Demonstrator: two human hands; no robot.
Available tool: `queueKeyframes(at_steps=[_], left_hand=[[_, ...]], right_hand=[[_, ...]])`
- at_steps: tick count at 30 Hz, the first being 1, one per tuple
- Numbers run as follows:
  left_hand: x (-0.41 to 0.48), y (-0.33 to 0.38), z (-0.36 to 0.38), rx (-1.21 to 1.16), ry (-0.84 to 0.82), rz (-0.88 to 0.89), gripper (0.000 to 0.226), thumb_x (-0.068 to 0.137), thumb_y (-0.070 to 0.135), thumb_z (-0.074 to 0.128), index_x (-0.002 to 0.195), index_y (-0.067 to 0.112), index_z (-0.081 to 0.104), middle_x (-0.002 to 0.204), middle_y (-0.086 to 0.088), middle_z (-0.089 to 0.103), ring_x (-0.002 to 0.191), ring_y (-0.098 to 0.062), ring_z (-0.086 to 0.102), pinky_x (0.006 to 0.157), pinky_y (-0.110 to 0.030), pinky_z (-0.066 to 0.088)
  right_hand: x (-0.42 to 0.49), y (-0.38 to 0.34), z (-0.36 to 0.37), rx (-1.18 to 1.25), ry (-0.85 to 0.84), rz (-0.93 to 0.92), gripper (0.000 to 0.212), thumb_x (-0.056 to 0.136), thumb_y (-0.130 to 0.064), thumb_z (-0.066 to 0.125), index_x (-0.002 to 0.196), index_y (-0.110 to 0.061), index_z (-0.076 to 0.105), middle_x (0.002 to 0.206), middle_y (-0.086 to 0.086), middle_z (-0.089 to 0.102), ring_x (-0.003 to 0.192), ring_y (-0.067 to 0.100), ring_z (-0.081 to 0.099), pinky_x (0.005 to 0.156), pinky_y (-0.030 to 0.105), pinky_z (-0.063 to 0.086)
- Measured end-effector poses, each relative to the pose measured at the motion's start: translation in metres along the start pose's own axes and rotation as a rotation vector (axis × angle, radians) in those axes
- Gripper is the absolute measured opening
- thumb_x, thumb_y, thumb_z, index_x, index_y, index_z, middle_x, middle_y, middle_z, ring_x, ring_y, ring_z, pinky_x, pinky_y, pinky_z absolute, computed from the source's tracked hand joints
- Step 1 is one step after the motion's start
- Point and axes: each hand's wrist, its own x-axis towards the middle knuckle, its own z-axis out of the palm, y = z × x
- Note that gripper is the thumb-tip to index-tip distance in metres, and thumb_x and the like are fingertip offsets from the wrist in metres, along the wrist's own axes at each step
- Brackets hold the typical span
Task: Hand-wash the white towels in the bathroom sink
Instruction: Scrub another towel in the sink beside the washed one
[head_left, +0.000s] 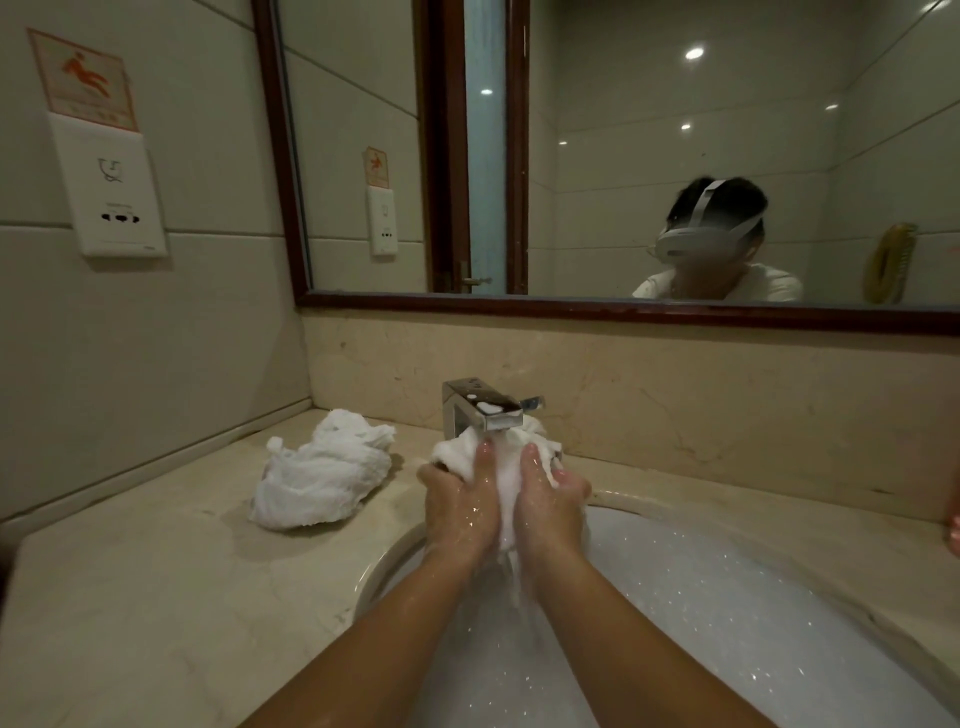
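Note:
A wet white towel (506, 467) is bunched up right under the spout of the chrome faucet (480, 408), above the white sink (727, 597). My left hand (457, 506) grips its left side and my right hand (553, 501) grips its right side, thumbs pressed into the cloth. Water runs off the bottom of the towel between my wrists into the basin. A second white towel (324, 473) lies crumpled on the beige counter (156, 597), left of the faucet.
A framed mirror (623, 156) hangs above the marble backsplash and reflects a person wearing a headset. A white wall socket plate (111, 192) sits on the left tiled wall. Part of another hand shows at the far right edge (953, 519).

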Motion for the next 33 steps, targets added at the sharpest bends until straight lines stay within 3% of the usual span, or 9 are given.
queueKeyframes(at_steps=[3,5,8,13,18,22,26,30,33], left_hand=[[0.005,0.0,-0.004,-0.007,0.034,-0.101,0.08,0.096,0.071,0.05,0.15,0.016,0.027,0.145,-0.017,0.051,0.123,-0.035,0.057,0.094,-0.04,0.047],[0.013,-0.006,-0.005,0.035,-0.014,-0.064,0.076,0.097,0.075,0.041,0.147,0.018,0.048,0.146,-0.016,0.057,0.129,-0.035,0.057,0.11,-0.046,0.047],[0.017,-0.007,-0.008,-0.119,-0.129,-0.043,0.067,0.094,0.079,0.041,0.114,0.021,0.07,0.106,-0.005,0.076,0.1,-0.025,0.072,0.095,-0.045,0.058],[0.016,-0.001,-0.01,-0.467,-0.244,-0.213,0.068,0.089,0.073,0.054,0.116,0.015,0.078,0.11,-0.014,0.078,0.108,-0.034,0.073,0.105,-0.052,0.054],[0.022,-0.007,-0.007,-0.291,-0.15,-0.262,0.079,0.08,0.076,0.057,0.113,0.007,0.074,0.099,-0.019,0.077,0.09,-0.037,0.075,0.086,-0.046,0.062],[0.024,-0.011,-0.007,-0.387,-0.212,-0.21,0.064,0.089,0.067,0.061,0.112,0.009,0.077,0.101,-0.015,0.08,0.097,-0.036,0.077,0.095,-0.056,0.059],[0.012,0.002,-0.017,-0.641,-0.291,-0.26,0.075,0.085,0.067,0.062,0.118,0.001,0.074,0.119,-0.023,0.074,0.109,-0.038,0.073,0.102,-0.055,0.055],[0.01,0.001,-0.021,-0.712,-0.363,-0.185,0.051,0.1,0.038,0.04,0.097,-0.001,0.072,0.094,-0.027,0.073,0.078,-0.032,0.073,0.073,-0.035,0.059],[0.01,-0.002,-0.019,-0.575,-0.303,-0.101,0.044,0.077,0.041,0.06,0.094,0.002,0.069,0.094,-0.025,0.07,0.081,-0.036,0.069,0.071,-0.039,0.057]], right_hand=[[0.0,-0.004,-0.006,0.111,-0.003,0.169,0.082,0.089,-0.062,0.074,0.146,-0.017,0.036,0.133,0.02,0.06,0.109,0.038,0.066,0.088,0.044,0.058],[0.003,-0.003,-0.01,0.154,-0.069,0.217,0.088,0.084,-0.063,0.08,0.144,-0.014,0.04,0.125,0.019,0.066,0.105,0.04,0.069,0.091,0.049,0.06],[0.008,0.002,-0.012,0.096,-0.12,0.159,0.07,0.077,-0.06,0.086,0.125,-0.012,0.068,0.101,0.012,0.077,0.087,0.034,0.076,0.081,0.049,0.065],[0.017,0.002,-0.021,0.029,-0.166,0.039,0.035,0.08,-0.028,0.085,0.108,-0.02,0.065,0.109,0.013,0.072,0.094,0.033,0.071,0.078,0.044,0.063],[0.006,-0.003,-0.021,0.026,-0.302,0.002,0.074,0.054,-0.029,0.086,0.122,-0.026,0.057,0.107,0.01,0.076,0.089,0.033,0.078,0.079,0.056,0.066],[0.004,-0.007,-0.022,0.174,-0.431,0.049,0.042,0.081,-0.027,0.085,0.119,-0.014,0.073,0.1,0.015,0.081,0.089,0.036,0.08,0.087,0.059,0.063],[0.006,-0.002,-0.012,0.251,-0.473,0.062,0.087,0.056,-0.045,0.098,0.133,-0.017,0.066,0.112,0.019,0.079,0.099,0.042,0.078,0.094,0.063,0.06],[0.012,-0.005,-0.014,0.349,-0.469,0.117,0.112,0.046,-0.028,0.107,0.141,-0.02,0.047,0.125,0.025,0.07,0.101,0.047,0.076,0.088,0.066,0.061],[0.013,-0.009,-0.015,0.295,-0.299,0.05,0.086,0.067,-0.023,0.099,0.135,-0.019,0.045,0.117,0.021,0.069,0.094,0.039,0.078,0.078,0.063,0.064]])
